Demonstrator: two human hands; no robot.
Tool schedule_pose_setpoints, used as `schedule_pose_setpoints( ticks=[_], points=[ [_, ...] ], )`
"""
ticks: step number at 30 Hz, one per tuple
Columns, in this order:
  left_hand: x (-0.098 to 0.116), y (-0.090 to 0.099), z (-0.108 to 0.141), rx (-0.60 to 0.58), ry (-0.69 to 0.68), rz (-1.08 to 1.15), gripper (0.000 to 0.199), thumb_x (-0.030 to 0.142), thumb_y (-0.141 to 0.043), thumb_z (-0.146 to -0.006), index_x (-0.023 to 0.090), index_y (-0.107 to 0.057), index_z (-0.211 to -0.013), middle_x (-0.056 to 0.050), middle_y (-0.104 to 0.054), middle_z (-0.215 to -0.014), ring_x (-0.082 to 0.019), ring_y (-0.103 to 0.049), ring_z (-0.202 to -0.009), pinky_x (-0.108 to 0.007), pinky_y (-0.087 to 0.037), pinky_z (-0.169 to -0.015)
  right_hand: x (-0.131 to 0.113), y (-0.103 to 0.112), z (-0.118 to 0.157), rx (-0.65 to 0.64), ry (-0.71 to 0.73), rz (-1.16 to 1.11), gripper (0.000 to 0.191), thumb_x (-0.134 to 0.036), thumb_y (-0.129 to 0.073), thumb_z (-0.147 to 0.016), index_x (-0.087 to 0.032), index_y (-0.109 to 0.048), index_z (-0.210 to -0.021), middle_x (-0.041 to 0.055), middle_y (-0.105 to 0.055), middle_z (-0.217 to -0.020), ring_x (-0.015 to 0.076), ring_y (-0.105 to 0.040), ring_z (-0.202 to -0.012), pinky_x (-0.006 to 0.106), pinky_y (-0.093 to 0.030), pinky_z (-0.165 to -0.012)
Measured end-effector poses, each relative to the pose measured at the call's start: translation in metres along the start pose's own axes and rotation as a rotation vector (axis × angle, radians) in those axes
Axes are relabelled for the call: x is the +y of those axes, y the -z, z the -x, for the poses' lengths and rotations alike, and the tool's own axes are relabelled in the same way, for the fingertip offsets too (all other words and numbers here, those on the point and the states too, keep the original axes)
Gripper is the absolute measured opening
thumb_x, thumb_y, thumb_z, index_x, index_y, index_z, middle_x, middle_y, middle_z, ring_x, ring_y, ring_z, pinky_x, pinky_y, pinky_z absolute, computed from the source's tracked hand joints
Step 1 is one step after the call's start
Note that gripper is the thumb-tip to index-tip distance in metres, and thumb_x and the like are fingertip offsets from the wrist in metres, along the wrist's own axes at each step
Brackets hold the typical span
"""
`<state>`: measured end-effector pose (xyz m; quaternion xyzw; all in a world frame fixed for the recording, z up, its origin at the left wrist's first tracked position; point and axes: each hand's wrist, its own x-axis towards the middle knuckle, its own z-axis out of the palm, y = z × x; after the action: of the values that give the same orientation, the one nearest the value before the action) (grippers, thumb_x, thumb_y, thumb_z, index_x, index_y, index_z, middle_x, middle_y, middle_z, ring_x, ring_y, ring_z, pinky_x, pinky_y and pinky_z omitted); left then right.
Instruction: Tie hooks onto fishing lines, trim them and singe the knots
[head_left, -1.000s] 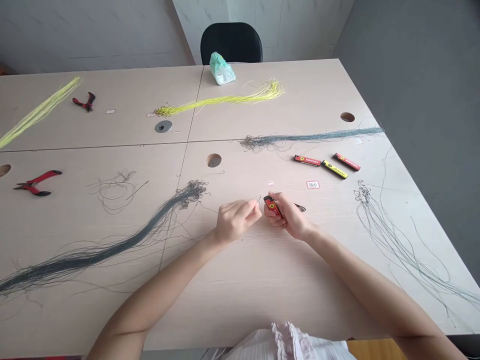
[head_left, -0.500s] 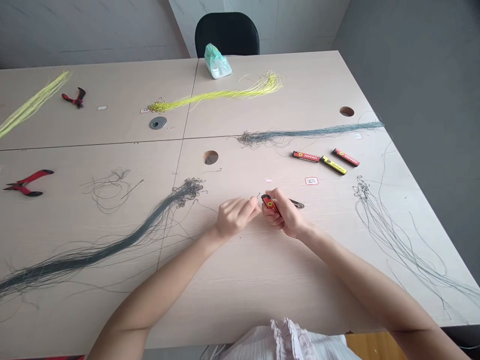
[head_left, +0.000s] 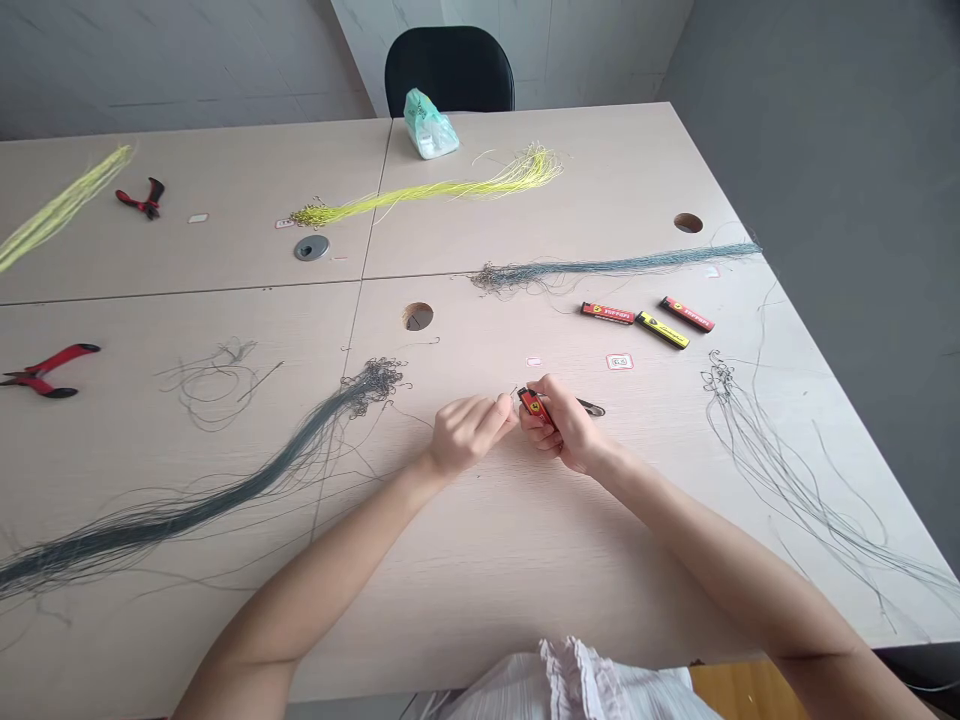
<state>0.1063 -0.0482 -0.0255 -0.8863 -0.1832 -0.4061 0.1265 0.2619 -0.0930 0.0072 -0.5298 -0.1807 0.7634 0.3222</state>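
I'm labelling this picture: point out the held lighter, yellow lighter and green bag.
Held lighter (head_left: 535, 407), head view: red body.
Yellow lighter (head_left: 662, 330), head view: mid-body.
Green bag (head_left: 429, 128), head view: middle.

And there's open tabletop (head_left: 555, 560) between the forearms (head_left: 367, 545), but swing left and the dark hooked bundle (head_left: 277, 468) blocks the way, while three lighters (head_left: 662, 330) crowd beyond the right hand (head_left: 566, 425) and loose strands (head_left: 806, 490) bar the right.
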Motion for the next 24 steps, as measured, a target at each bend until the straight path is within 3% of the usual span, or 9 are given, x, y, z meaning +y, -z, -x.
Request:
schedule_pose_setpoints(
  ticks=[24],
  points=[
    [-0.0011,-0.0003,0.0009,-0.001,-0.006,-0.004,0.008,0.009,-0.054,-0.092,0.016,-0.055,-0.090,0.006,-0.054,-0.050,-0.009,-0.052,-0.042,-0.024,-0.034,-0.047,-0.0036,-0.0009,0.0030,0.005,-0.003,-0.004,0.038,-0.041,-0.031,-0.087,-0.022,-0.025,-0.055,-0.0056,-0.016,-0.055,0.0102,-0.005,-0.050,0.025,-0.006,-0.043]
  ],
)
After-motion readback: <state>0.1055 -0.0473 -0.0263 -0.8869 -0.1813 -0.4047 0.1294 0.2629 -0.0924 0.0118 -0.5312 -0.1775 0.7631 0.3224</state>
